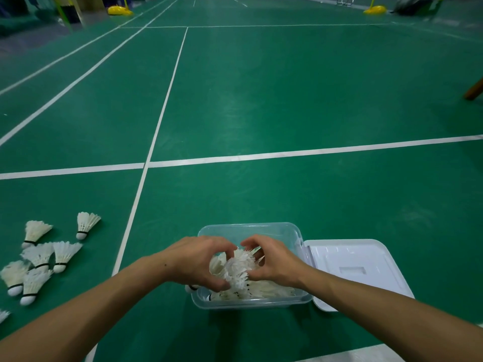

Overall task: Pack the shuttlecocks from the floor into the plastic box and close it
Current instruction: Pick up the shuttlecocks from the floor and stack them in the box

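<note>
- While I kneel on the green court floor (261, 100), the clear plastic box (251, 301) sits at 6 o'clock, its white lid (352, 267) lying off at 3.
- My left hand (194, 259) and right hand (274, 262), fingers curled, grip a shuttlecock bunch (237, 267) over the box.
- Loose shuttlecocks (39, 257) lie at 9 o'clock.

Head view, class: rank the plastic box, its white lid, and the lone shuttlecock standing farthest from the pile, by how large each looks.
1-2. White lid and plastic box: alike in size, and hands cover part of the box, so no ranking.
3. Lone shuttlecock: plainly the smallest.
</note>
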`<state>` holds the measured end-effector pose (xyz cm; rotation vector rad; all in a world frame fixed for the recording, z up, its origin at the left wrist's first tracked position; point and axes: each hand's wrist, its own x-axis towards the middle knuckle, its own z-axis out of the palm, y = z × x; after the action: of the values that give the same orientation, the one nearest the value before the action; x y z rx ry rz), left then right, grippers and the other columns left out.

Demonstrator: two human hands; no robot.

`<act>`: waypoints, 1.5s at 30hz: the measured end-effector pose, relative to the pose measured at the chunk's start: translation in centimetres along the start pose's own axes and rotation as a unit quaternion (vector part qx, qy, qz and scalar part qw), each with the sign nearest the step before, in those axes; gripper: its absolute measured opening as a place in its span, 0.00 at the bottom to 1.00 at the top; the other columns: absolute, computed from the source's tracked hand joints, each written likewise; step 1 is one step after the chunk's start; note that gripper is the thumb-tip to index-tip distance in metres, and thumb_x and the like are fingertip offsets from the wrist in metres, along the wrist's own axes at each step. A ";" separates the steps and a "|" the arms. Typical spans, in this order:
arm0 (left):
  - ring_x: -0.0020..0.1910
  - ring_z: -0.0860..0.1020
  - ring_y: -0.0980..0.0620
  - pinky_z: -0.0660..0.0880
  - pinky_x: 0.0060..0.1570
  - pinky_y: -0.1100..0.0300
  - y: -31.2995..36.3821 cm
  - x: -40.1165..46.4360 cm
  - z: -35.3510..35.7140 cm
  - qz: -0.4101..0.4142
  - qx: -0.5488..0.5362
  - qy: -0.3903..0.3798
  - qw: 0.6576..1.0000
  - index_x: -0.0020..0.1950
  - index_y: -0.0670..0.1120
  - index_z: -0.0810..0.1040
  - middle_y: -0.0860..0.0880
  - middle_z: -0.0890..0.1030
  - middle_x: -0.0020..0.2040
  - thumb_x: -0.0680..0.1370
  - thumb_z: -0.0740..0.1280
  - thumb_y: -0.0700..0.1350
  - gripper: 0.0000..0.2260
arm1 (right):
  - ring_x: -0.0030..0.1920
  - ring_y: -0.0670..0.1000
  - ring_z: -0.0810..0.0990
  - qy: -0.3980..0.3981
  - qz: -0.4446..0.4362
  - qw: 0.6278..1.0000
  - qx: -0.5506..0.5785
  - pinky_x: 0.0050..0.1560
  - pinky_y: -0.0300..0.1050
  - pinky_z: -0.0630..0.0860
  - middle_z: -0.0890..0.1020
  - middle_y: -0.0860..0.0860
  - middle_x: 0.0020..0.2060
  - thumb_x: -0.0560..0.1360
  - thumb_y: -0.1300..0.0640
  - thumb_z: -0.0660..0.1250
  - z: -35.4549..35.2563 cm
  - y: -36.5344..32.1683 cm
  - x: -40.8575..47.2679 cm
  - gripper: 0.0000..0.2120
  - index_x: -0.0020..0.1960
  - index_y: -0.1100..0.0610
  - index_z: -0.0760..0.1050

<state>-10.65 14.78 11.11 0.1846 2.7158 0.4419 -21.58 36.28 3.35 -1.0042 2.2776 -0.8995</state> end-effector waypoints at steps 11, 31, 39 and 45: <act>0.61 0.75 0.61 0.75 0.58 0.53 0.4 -0.8 -0.6 0.003 0.007 0.040 0.999 0.58 0.62 0.74 0.67 0.72 0.68 0.69 0.71 0.69 0.22 | 0.67 0.42 0.73 -0.019 -0.016 1.000 -0.017 0.69 0.43 0.73 0.74 0.42 0.69 0.73 0.47 0.78 -2.4 -0.8 -1.8 0.36 0.77 0.44 0.67; 0.54 0.80 0.60 0.77 0.45 0.57 3.2 1.0 -1.9 -0.006 0.110 0.190 0.976 0.69 0.66 0.66 0.66 0.79 0.60 0.73 0.65 0.73 0.28 | 0.47 0.45 0.84 0.097 -0.020 0.985 0.139 0.46 0.44 0.84 0.81 0.44 0.55 0.71 0.48 0.81 -4.0 -3.2 -3.1 0.24 0.64 0.46 0.78; 0.57 0.78 0.61 0.78 0.50 0.58 0.2 1.0 -0.4 0.001 0.119 0.082 0.990 0.74 0.71 0.62 0.65 0.74 0.68 0.72 0.68 0.73 0.32 | 0.49 0.47 0.85 0.085 0.056 0.989 0.111 0.50 0.51 0.86 0.82 0.44 0.56 0.69 0.54 0.83 -6.7 1.7 -4.7 0.24 0.62 0.47 0.79; 0.57 0.78 0.55 0.76 0.49 0.54 0.7 1.8 0.6 0.006 0.130 0.036 0.991 0.74 0.74 0.60 0.62 0.71 0.69 0.73 0.66 0.72 0.31 | 0.52 0.46 0.84 0.049 0.055 0.991 0.107 0.51 0.51 0.86 0.82 0.42 0.56 0.68 0.53 0.82 -5.1 2.1 -4.5 0.23 0.60 0.44 0.80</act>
<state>-12.01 15.95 10.21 0.2605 2.8375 0.0967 -23.13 42.68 5.96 -0.7494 2.2334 -1.1408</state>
